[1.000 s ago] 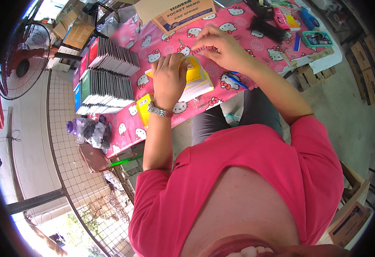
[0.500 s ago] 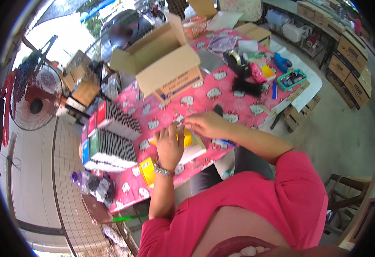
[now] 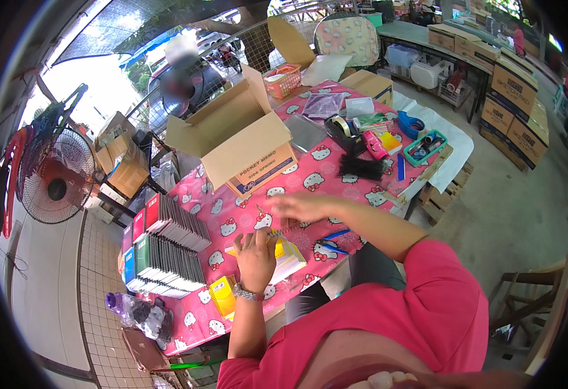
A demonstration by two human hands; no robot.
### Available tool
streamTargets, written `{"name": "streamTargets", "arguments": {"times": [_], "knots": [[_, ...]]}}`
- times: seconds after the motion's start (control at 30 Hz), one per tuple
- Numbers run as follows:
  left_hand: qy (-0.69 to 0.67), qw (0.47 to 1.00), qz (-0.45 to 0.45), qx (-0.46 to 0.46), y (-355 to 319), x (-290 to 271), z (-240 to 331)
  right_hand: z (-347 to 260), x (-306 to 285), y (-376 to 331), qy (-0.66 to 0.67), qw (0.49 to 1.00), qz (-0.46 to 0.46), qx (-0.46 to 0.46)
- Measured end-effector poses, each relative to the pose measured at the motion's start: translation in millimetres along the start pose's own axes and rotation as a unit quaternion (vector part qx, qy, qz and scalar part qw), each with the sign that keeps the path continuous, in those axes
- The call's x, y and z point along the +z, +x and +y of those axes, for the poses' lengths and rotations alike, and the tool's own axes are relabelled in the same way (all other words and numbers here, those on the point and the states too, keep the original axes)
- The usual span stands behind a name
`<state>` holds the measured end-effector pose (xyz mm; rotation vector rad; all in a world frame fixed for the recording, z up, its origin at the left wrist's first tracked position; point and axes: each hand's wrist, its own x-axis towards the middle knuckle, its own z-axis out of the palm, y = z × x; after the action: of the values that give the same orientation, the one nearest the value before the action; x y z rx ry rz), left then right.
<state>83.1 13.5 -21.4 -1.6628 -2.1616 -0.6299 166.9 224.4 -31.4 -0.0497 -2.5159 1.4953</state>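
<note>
Motion-blurred right hand (image 3: 300,206)

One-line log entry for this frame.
left hand: on yellow notepad | right hand: at its wire spiral | surface: pink table

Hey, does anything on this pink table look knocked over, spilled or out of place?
Nothing stands out. The open brown cardboard box sits upright, the rows of small spiral notebooks stand in order, and the left hand and right hand meet over a yellow-covered notebook stack on the pink patterned tablecloth.
</note>
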Motion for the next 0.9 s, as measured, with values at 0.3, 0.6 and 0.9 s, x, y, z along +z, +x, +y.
{"name": "streamTargets", "arguments": {"times": [0.3, 0.6, 0.9], "knots": [[-0.033, 0.999, 0.007, 0.032, 1.4, 5.9, -4.5, 202.7, 64.2, -24.5, -0.411, 0.875, 0.07, 0.246], [0.128, 0.986, 0.055, -0.095, -15.8, 9.8, -7.2, 29.9, -11.0, 16.3, 0.267, 0.961, -0.039, 0.05], [-0.004, 0.999, 0.012, -0.032, 1.5, 5.4, -16.9, 7.7, -24.5, 21.1, 0.382, 0.879, -0.285, -0.021]]}}
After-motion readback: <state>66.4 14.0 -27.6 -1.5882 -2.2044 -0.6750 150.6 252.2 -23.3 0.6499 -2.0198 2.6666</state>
